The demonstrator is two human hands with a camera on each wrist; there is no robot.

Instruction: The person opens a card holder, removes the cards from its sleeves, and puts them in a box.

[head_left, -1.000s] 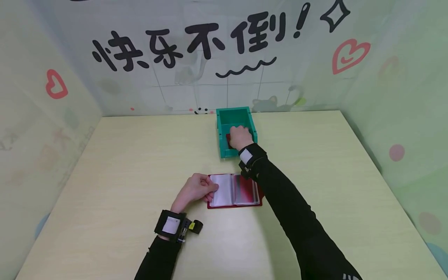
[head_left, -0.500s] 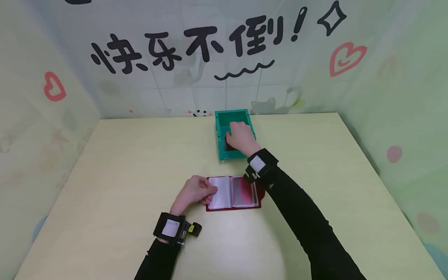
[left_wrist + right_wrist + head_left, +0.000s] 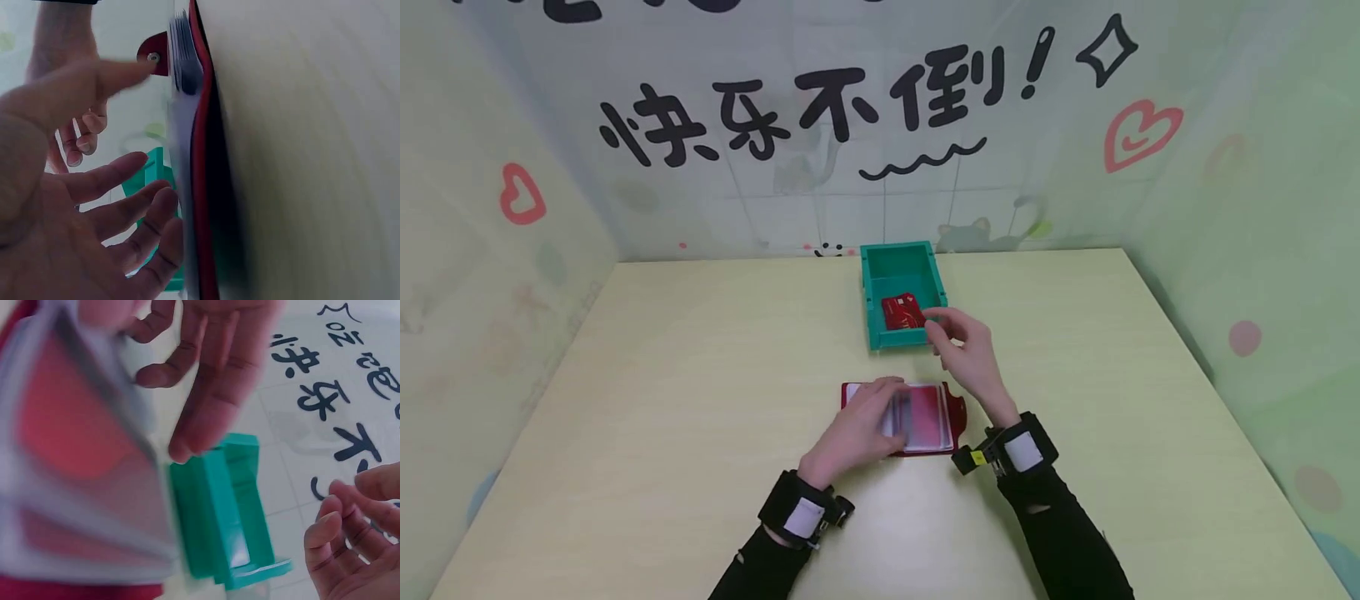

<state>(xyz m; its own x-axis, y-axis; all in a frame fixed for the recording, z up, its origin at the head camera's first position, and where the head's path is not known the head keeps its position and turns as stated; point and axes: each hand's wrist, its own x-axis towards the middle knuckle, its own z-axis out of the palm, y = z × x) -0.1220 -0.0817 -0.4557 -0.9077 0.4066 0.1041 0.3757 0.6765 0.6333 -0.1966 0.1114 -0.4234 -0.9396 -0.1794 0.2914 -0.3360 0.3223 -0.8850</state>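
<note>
With the right hand [image 3: 970, 354] withdrawn, empty and loosely bent, and the spread, empty left hand [image 3: 859, 423] over the card holder [image 3: 928, 417], we judge the red card [image 3: 901, 312] fully placed in the green tray [image 3: 893, 339] at its 12 o'clock.

Black lettering [image 3: 832, 78] on the back wall [image 3: 737, 218] reads 快乐不倒! — the row above cropped.

The right hand [image 3: 968, 346] draws back, uncovering a flat red card [image 3: 902, 312] in the rectangular green plastic bin [image 3: 893, 339], just left of its fingertips; the left hand [image 3: 859, 425] moves inward, fingers over the open red-covered album [image 3: 928, 418].
</note>
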